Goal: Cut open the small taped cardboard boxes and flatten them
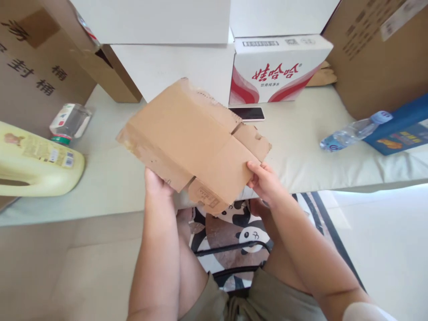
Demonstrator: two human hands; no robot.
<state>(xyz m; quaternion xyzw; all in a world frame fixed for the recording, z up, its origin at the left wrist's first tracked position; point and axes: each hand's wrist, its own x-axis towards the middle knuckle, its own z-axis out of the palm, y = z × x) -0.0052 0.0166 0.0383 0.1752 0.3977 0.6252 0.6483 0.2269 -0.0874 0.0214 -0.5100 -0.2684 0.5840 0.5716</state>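
Note:
A flattened brown cardboard box [197, 133] with torn flaps is held up in front of me, above the near edge of the cloth-covered surface, tilted. My left hand [157, 183] supports its lower left edge from below; the fingers are mostly hidden under the board. At the lower right edge my right hand [262, 177] pinches the cardboard, thumb on top and fingers beneath. A small flap with faint print [207, 198] hangs at the near edge, and another torn flap [254, 139] sticks out at the right.
Behind stand white boxes [174, 62] and a red-and-white carton [267, 71], with a phone [249, 114] in front. A yellow jug [40, 160] and a clear container [70, 122] lie left; a water bottle [354, 130] and a blue box [401, 127] are right. Large brown cartons [377, 58] flank both sides.

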